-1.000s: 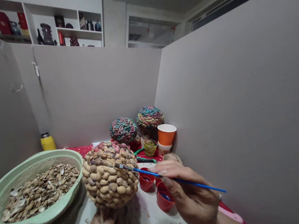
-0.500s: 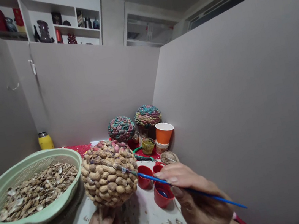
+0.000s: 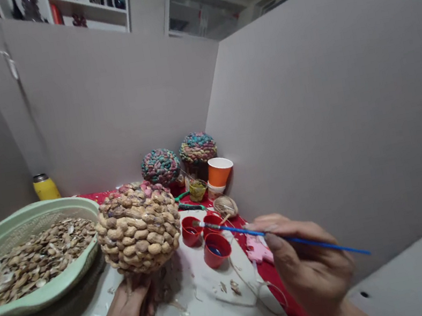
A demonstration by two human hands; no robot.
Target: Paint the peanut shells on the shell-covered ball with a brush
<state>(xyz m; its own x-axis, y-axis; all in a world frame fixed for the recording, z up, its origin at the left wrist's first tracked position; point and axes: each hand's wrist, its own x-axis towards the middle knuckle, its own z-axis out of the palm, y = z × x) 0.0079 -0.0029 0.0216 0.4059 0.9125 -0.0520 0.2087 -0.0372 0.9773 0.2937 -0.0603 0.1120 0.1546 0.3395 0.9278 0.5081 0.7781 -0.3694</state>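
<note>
The right hand (image 3: 312,271) pinches a thin paintbrush (image 3: 290,239) with a glossy blue handle. Just beyond its bristle tip stand small red cups (image 3: 216,249) of smooth, shiny plastic. The left hand (image 3: 126,314) grips from below a ball (image 3: 137,228) clad in rough, matt, bumpy peanut shells. Beside that grip sits a pale green plastic colander (image 3: 54,286), matt, holding dry shell pieces.

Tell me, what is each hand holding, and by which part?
The right hand pinches a thin blue paintbrush around the middle of its handle. The left hand grips the peanut-shell ball from underneath, by its base.
</note>
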